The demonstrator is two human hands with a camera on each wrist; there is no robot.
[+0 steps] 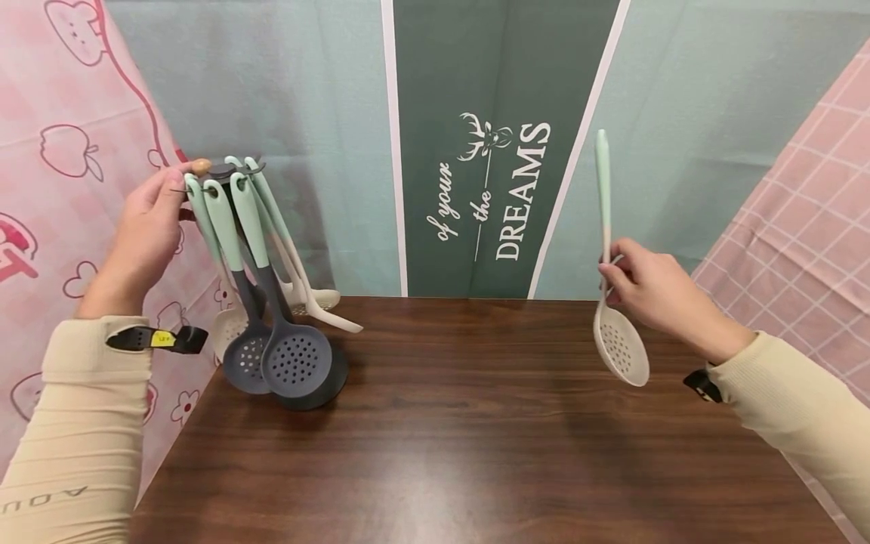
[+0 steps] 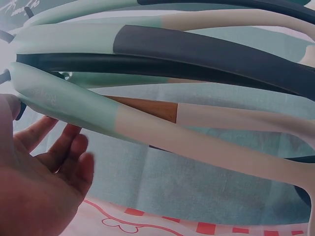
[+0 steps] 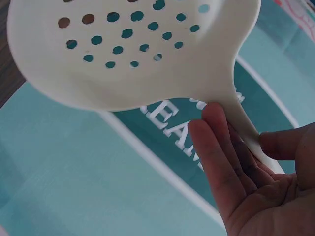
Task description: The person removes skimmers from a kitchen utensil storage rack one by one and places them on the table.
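On the right, my right hand (image 1: 649, 291) pinches the lower neck of a cream skimmer (image 1: 621, 347) with a mint handle. It hangs above the table, handle up, its round perforated head facing me. In the right wrist view, the thumb and fingers (image 3: 209, 147) meet around the neck. At the left stands a utensil rack (image 1: 333, 378) with a dark round base and hooks at the top. My left hand (image 1: 152, 215) is at those hooks, thumb and forefinger about the handle end of a hanging cream slotted spoon (image 2: 197, 145); its other fingers curl loosely below. The forefinger's tip is partly hidden.
A dark grey skimmer (image 1: 297, 363), a grey slotted ladle (image 1: 246, 355) and a cream turner (image 1: 340, 323) hang on the rack. The brown wooden table (image 1: 442, 423) lies beneath. A printed cloth (image 1: 503, 45) rises behind it, with pink cloths at both sides.
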